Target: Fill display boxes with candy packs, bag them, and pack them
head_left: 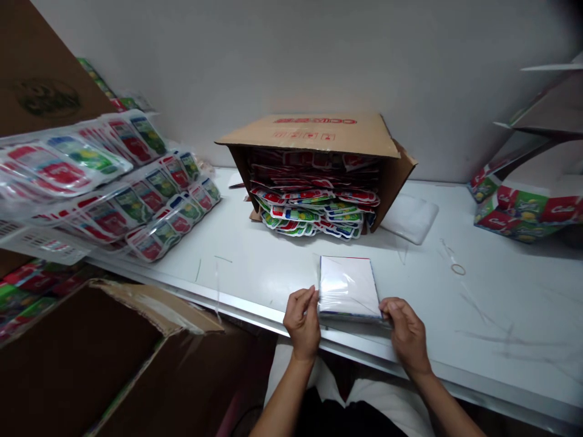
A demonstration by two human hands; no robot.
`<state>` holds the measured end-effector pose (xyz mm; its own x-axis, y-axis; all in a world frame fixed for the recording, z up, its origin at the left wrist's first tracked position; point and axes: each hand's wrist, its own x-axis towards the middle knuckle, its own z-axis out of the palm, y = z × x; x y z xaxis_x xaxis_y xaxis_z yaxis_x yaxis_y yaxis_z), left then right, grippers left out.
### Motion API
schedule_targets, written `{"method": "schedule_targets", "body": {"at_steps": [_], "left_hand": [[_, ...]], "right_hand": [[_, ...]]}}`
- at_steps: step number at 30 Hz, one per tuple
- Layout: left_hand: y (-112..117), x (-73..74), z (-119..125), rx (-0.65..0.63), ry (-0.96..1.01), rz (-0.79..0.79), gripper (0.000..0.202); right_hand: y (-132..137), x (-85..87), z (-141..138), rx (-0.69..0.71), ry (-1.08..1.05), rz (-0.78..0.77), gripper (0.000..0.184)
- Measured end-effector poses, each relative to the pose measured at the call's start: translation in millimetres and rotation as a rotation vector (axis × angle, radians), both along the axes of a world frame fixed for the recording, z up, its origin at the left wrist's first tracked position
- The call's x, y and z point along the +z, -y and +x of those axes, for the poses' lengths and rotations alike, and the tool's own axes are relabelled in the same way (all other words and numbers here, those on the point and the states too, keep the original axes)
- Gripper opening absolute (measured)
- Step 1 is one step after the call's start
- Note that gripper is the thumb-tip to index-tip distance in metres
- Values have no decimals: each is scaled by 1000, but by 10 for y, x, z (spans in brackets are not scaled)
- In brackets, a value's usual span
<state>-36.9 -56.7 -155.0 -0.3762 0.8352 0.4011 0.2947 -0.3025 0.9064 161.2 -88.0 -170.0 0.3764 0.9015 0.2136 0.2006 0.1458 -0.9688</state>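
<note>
From the head camera, I see the pack lying flat on the white table, close to the front edge and straight ahead of me. It is a thin stack with a white top under glossy clear film. Its near edge runs along the table's front edge, and its sides run away from me toward the box. It looks close to square, so I cannot tell which side is the longer. My left hand is at the near left corner, with thumb and fingers bunched together and pinched on that edge. My right hand is at the near right corner, with the fingers curled in and closed on it, thumb on top. The fingertips are hidden under the hand. The box lies on its side with its open mouth toward me, crammed with red and green packets, and bare tabletop lies between it and the pack. To the right the table is open, with only a rubber band and a clear bag well apart from my hands. On the left, piles of bagged packets overhang the table's edge, above an open carton beside my left arm. A printed carton sits at the far right.
</note>
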Motion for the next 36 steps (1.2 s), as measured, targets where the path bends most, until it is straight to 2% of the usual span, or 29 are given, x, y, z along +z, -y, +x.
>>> {"method": "schedule_targets", "body": {"at_steps": [4, 8, 12, 17, 20, 23, 25, 28, 29, 31, 32, 33, 36], "left_hand": [[-48, 8, -39, -46, 100, -205, 21], [-102, 26, -64, -99, 150, -359, 28], [-157, 22, -56, -124, 136, -411, 33], [-173, -18, 6, -92, 73, -451, 26], [-166, -55, -46, -115, 7, -460, 23], [-164, -67, -226, -120, -81, -443, 14], [-170, -51, -344, -83, -126, -411, 8], [-202, -23, -346, -15, -154, -325, 20], [-220, -25, -290, -21, -163, -286, 27], [-261, -55, -133, -119, -199, -205, 44], [-281, -80, -57, -195, -215, -175, 51], [-301, -108, 5, -267, -223, -160, 55], [-340, -169, 65, -396, -201, -162, 51]], "right_hand": [[-3, 48, -70, -78, -36, -61, 30], [-35, 22, -110, -173, -60, -217, 36], [-101, -82, -68, -94, -58, -344, 40], [-161, -186, -82, -37, -28, -389, 36], [-150, -219, -16, -36, 68, -385, 29], [-134, -164, 223, -62, 221, -344, 15], [-144, -52, 369, -132, 304, -307, 8], [-201, 172, 297, -214, 455, -174, 23], [-227, 231, 185, -191, 545, -90, 29], [-289, 278, -87, -54, 704, 53, 39], [-322, 260, -206, 9, 742, 85, 43], [-354, 216, -290, 14, 742, 94, 47], [-414, 7, -291, -55, 547, -42, 64]]}}
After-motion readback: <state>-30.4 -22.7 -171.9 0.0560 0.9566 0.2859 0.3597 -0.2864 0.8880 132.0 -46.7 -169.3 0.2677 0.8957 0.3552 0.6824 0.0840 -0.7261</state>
